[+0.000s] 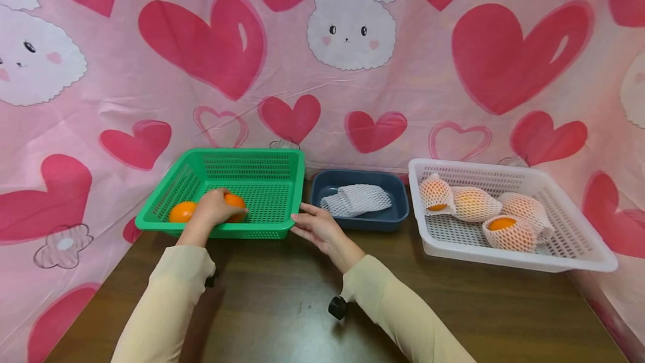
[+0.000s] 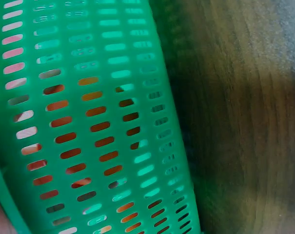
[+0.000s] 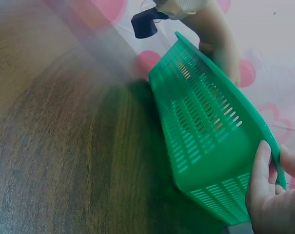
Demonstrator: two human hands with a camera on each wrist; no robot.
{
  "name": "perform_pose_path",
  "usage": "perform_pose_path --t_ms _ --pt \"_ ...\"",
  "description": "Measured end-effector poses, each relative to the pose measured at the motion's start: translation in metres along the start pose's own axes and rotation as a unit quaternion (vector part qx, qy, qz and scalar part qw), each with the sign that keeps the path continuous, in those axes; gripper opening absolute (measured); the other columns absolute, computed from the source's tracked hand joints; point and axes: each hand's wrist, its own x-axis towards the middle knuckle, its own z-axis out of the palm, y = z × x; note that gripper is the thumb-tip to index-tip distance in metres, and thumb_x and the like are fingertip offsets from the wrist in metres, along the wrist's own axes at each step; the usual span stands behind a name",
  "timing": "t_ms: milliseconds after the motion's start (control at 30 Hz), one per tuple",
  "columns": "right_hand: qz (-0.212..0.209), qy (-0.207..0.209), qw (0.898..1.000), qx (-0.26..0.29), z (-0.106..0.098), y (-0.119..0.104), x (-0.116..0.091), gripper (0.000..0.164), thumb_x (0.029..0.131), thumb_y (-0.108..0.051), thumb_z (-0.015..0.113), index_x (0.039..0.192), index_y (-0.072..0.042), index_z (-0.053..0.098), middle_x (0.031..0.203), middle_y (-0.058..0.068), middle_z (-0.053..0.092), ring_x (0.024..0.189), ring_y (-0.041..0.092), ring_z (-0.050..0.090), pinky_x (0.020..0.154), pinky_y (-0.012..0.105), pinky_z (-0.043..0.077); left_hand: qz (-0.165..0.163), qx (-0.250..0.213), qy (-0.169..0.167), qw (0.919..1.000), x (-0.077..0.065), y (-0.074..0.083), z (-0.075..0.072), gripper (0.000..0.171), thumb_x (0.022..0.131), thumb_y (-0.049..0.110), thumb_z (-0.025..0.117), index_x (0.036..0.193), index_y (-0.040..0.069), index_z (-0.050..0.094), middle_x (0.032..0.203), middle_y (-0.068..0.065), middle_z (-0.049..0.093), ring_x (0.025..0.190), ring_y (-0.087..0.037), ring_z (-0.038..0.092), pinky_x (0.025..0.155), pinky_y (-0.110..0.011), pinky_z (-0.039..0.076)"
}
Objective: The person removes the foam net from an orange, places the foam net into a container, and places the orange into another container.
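Inside the green basket (image 1: 272, 198), my left hand (image 1: 214, 206) holds an orange (image 1: 235, 201), its fingers curled over the fruit. Another orange (image 1: 182, 212) lies just left of that hand. My right hand (image 1: 319, 228) grips the basket's right front corner. In the right wrist view, the thumb and fingers of the right hand (image 3: 279, 200) pinch the rim from both sides. The left wrist view is filled by the slotted basket wall (image 2: 98, 141), with orange patches showing through; the left hand's grip is hidden there.
A dark blue tray (image 1: 403, 206) with white foam net sleeves (image 1: 358, 199) stands right of the green basket. Farther right, a white basket (image 1: 584, 245) holds several net-wrapped oranges (image 1: 476, 205). All stand on a brown wooden table (image 1: 282, 301) before a pink patterned cloth (image 1: 297, 71).
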Motion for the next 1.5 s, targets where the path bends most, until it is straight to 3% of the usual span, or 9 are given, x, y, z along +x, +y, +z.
perform_pose_path --t_ms 300,567,833,1167,1500 --pt "-0.002 -0.003 1.0 -0.006 0.0009 -0.0008 0.0005 0.054 0.102 0.007 0.054 0.153 0.007 0.038 0.142 0.035 0.05 0.1 0.018 0.066 0.105 0.047 0.046 -0.031 0.024 -0.017 0.9991 0.0031 -0.0021 0.004 0.077 0.086 0.03 0.083 0.136 -0.017 0.048 0.116 -0.033 0.058 0.097 -0.043 0.054 0.081 -0.052 0.051" --pt "-0.001 0.001 1.0 -0.004 0.0013 0.0009 0.0013 0.054 0.101 0.008 0.054 0.153 0.008 0.038 0.141 0.035 0.051 0.097 0.017 0.067 0.103 0.045 0.048 -0.031 0.033 -0.026 0.9986 0.0049 -0.0042 0.0041 0.08 0.088 0.027 0.08 0.144 -0.013 0.042 0.126 -0.036 0.054 0.105 -0.047 0.053 0.088 -0.056 0.049" --pt "0.002 -0.001 1.0 -0.004 0.0015 -0.0006 0.0007 0.053 0.102 0.007 0.053 0.153 0.007 0.038 0.142 0.035 0.05 0.097 0.016 0.067 0.104 0.047 0.045 -0.017 0.054 -0.028 0.998 0.0051 -0.0054 0.0035 0.072 0.09 0.025 0.072 0.145 -0.011 0.044 0.129 -0.038 0.048 0.108 -0.048 0.049 0.088 -0.057 0.048" --pt "0.006 0.003 1.0 -0.004 0.0009 0.0001 0.0032 0.052 0.102 0.007 0.055 0.152 0.007 0.041 0.139 0.032 0.054 0.093 0.015 0.067 0.104 0.048 0.046 -0.052 0.068 -0.023 0.9961 0.0031 -0.0034 0.0024 0.07 0.089 0.025 0.073 0.144 -0.009 0.047 0.131 -0.038 0.044 0.109 -0.051 0.048 0.086 -0.061 0.046" --pt "0.011 0.0 1.0 -0.013 -0.0004 -0.0029 0.0026 0.055 0.102 0.007 0.055 0.153 0.007 0.037 0.139 0.034 0.054 0.091 0.015 0.068 0.104 0.048 0.045 -0.056 0.075 -0.025 0.9953 0.0044 -0.0013 0.0031 0.074 0.094 0.032 0.072 0.148 -0.009 0.043 0.144 -0.041 0.036 0.123 -0.056 0.042 0.093 -0.065 0.045"
